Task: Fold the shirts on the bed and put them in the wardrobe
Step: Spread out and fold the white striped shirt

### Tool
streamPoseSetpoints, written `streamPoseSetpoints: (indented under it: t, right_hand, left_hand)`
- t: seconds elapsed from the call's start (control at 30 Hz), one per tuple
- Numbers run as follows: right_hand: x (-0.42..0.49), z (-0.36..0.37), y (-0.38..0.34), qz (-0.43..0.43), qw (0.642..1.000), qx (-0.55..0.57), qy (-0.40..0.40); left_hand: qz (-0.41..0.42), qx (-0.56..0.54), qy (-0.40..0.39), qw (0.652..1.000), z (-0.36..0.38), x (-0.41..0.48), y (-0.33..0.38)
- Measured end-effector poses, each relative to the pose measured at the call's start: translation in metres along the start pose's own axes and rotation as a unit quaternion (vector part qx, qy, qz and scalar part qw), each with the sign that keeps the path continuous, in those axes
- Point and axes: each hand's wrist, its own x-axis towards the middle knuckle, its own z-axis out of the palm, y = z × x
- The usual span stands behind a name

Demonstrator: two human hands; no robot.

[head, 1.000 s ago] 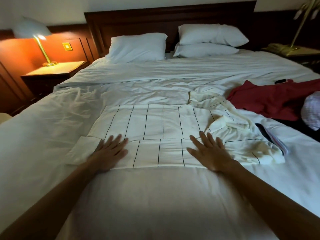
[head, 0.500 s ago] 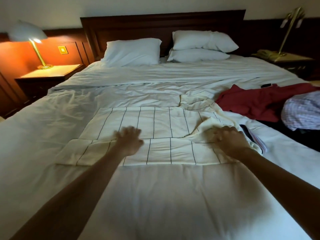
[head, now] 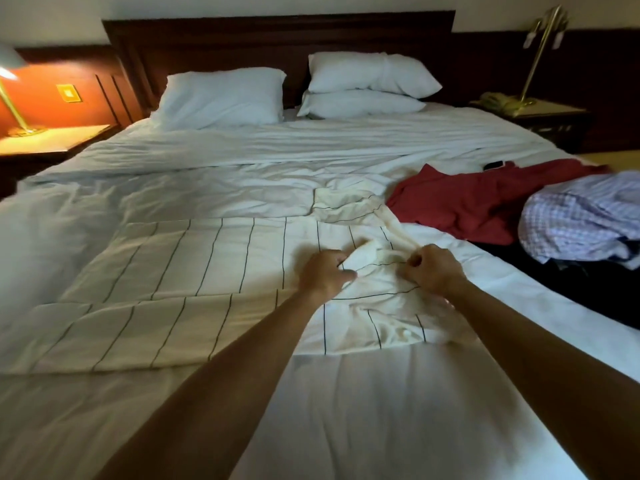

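Observation:
A white shirt with thin dark stripes [head: 194,268] lies spread across the middle of the bed [head: 346,410], its near edge folded over. My left hand [head: 323,273] pinches the bunched cloth at the shirt's right side. My right hand [head: 433,268] grips the same bunched part a little further right. A red shirt [head: 478,199] lies crumpled at the right of the bed. A checked purple-and-white shirt [head: 581,216] is heaped beside it at the right edge.
Three white pillows [head: 221,97] lean against the dark headboard. A lit lamp stands on the left nightstand [head: 52,138]. A brass lamp and a telephone sit on the right nightstand [head: 530,107]. A small dark phone [head: 493,165] lies by the red shirt. Dark clothing [head: 554,282] lies under the checked shirt.
Both hands have moved from lying flat on the shirt's near fold to its bunched right side, and the fingers have curled onto the cloth. The view has shifted right.

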Motion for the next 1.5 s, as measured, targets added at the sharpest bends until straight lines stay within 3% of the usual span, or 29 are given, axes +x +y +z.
streamPoseSetpoints:
  t: [0.1, 0.17, 0.23, 0.27, 0.33, 0.37, 0.43, 0.6, 0.7, 0.8, 0.87, 1.0, 1.13, 1.23, 1.3, 1.43, 1.5]
  right_hand:
    - [0.018, -0.001, -0.002, 0.010, 0.995, 0.085, 0.043]
    - [0.021, -0.002, -0.002, 0.038, 0.981, 0.186, 0.024]
    - [0.017, -0.003, -0.001, 0.071, 0.961, 0.267, -0.003]
    - [0.013, -0.005, 0.000, 0.073, 0.961, 0.266, -0.014]
    - [0.003, -0.009, 0.001, 0.043, 0.990, 0.119, -0.054]
    - [-0.003, -0.009, 0.001, 0.033, 0.996, 0.041, -0.067]
    - [-0.011, -0.010, 0.000, 0.019, 0.996, -0.011, -0.084]
    - [-0.014, -0.021, -0.001, 0.028, 0.992, -0.030, -0.121]
    - [-0.014, -0.017, 0.004, 0.016, 0.994, -0.016, -0.110]
    - [-0.014, -0.005, 0.008, -0.013, 0.997, 0.008, -0.070]
    - [-0.010, 0.000, 0.010, -0.016, 0.997, 0.054, -0.048]
    - [-0.001, 0.003, 0.012, -0.020, 0.988, 0.140, -0.059]
    - [0.003, 0.005, 0.007, -0.024, 0.984, 0.165, -0.069]
    - [0.009, 0.007, 0.004, -0.001, 0.989, 0.130, -0.070]
    - [0.014, 0.006, 0.001, 0.003, 0.988, 0.135, -0.073]
    - [0.021, 0.004, -0.001, 0.012, 0.980, 0.188, -0.069]
    - [0.023, 0.005, 0.001, 0.020, 0.977, 0.199, -0.072]
  left_hand:
    - [-0.037, -0.093, 0.016, 0.995, -0.005, 0.011, -0.001]
    - [-0.059, -0.181, 0.018, 0.982, -0.010, 0.015, -0.001]
    - [-0.073, -0.230, -0.033, 0.970, -0.017, 0.012, 0.004]
    - [-0.071, -0.237, -0.074, 0.966, -0.020, 0.008, 0.007]
    - [-0.058, -0.197, -0.142, 0.968, -0.021, 0.010, 0.005]
    - [-0.056, -0.154, -0.146, 0.976, -0.019, 0.015, 0.003]
    - [-0.067, -0.133, -0.123, 0.981, -0.015, 0.018, 0.008]
    - [-0.110, -0.294, -0.039, 0.948, -0.015, 0.019, 0.024]
    - [-0.093, -0.313, -0.022, 0.945, -0.020, 0.019, 0.025]
    - [-0.150, -0.323, 0.016, 0.934, -0.025, 0.019, 0.023]
    - [-0.141, -0.345, -0.015, 0.928, -0.028, 0.018, 0.022]
    - [-0.063, -0.221, -0.132, 0.964, -0.028, 0.015, 0.015]
    - [-0.112, -0.210, -0.054, 0.970, -0.024, 0.021, 0.018]
    - [-0.200, -0.303, 0.018, 0.931, -0.025, 0.027, 0.020]
    - [-0.224, -0.340, 0.008, 0.913, -0.022, 0.033, 0.014]
    - [-0.136, -0.137, -0.057, 0.980, -0.020, 0.032, 0.000]
    - [-0.115, -0.036, -0.015, 0.993, -0.017, 0.035, -0.008]
